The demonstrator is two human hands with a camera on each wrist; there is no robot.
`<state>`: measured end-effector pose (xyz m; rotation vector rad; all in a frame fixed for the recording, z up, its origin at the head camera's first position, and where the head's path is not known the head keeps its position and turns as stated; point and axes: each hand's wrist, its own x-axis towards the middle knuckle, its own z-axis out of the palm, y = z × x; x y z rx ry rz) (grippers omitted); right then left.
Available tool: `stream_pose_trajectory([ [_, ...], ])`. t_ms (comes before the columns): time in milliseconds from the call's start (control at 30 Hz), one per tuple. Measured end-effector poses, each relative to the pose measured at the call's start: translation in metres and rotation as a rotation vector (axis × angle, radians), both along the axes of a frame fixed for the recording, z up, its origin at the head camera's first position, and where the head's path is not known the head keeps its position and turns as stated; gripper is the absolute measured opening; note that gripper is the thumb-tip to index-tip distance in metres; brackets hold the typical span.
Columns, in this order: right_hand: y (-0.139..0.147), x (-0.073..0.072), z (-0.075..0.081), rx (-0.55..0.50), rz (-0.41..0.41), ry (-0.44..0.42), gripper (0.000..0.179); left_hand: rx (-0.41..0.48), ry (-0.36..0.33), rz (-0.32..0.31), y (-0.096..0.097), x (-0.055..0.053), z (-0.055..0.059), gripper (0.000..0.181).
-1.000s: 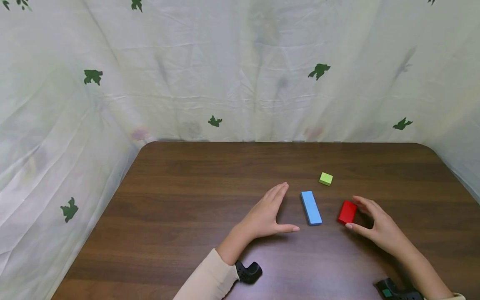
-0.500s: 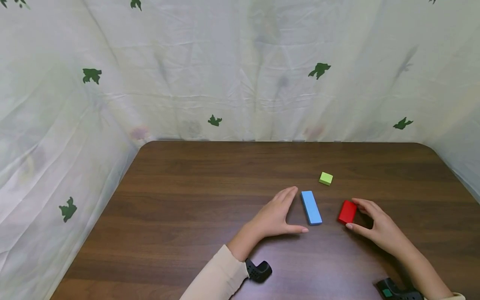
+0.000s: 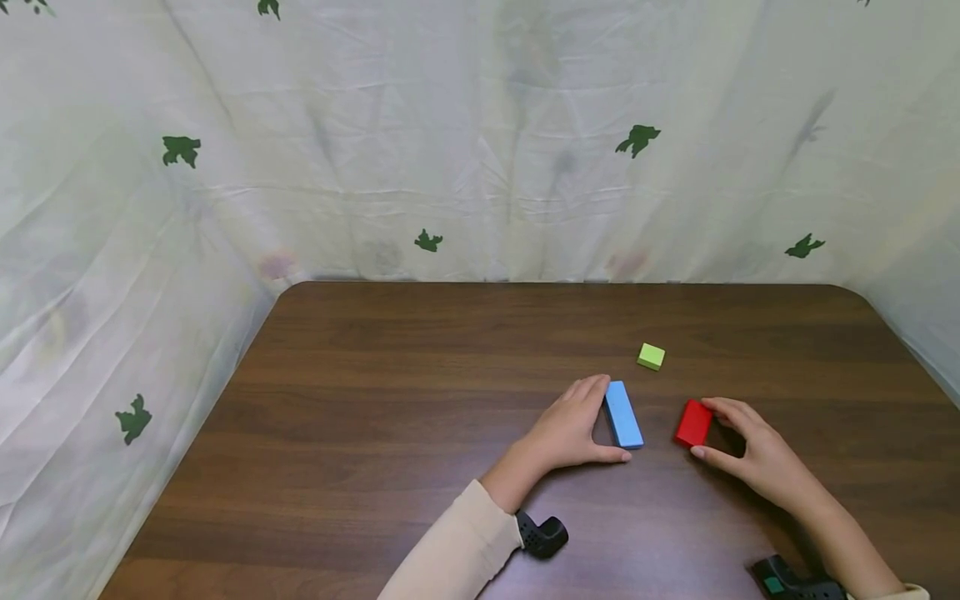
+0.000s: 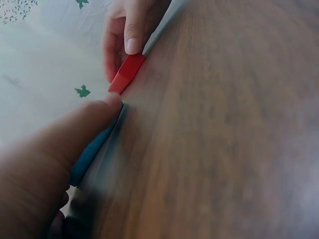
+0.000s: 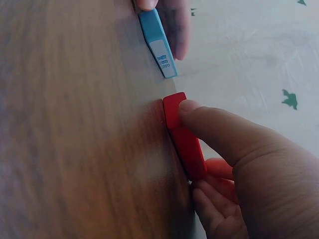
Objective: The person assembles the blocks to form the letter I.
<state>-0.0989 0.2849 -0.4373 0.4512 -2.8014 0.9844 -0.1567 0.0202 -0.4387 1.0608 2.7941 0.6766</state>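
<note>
- Two blocks lie under the hands in the head view: the blue block (image 3: 624, 415) sits flat on the wooden table (image 3: 375, 417), a little left of the red block (image 3: 693, 423), with a gap between them; the green block (image 3: 651, 357) rests farther back, apart from both.
- Head view, left hand (image 3: 566, 429): thumb and fingers are spread wide along the blue block's left side; the fingertips reach its far corner, the thumb lies at its near end; whether they press on it, I cannot tell.
- Head view, right hand (image 3: 757, 450): it pinches the red block lengthwise; thumb at the near end, fingertips at the far one.
- Left wrist view: the left thumb overlaps one end of the blue block; the fingers beyond are mostly hidden and dark.
- Right wrist view: the right thumb rests against the red block, fingers at its opposite end; the blue block shows a pale printed label (image 5: 163, 59).
- Handling, as a judgement: both seem light, stiff and hardly fragile; smooth faces might slip; the two ends, thumb opposing fingers, look the surest hold.
</note>
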Motion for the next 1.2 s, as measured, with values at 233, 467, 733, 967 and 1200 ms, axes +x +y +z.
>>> stream_pose_trajectory([
  [233, 0.000, 0.000, 0.000, 0.006, -0.003, -0.003, 0.062, -0.016, 0.041, 0.011, 0.002, 0.000, 0.001, 0.096],
  [467, -0.001, 0.000, 0.001, 0.008, 0.003, -0.002, 0.062, 0.019, 0.056, -0.010, -0.001, 0.001, 0.005, 0.094],
  [733, -0.001, 0.001, 0.001, 0.006, 0.000, 0.001, 0.062, 0.084, 0.112, -0.046, -0.004, 0.002, 0.015, 0.090],
  [967, -0.001, 0.001, 0.001, 0.002, 0.001, 0.004, 0.062, 0.096, 0.168, -0.076, -0.006, 0.006, 0.028, 0.089],
  [1200, -0.001, 0.001, 0.001, 0.004, 0.001, 0.014, 0.061, 0.110, 0.182, -0.090, -0.012, 0.011, 0.040, 0.089],
])
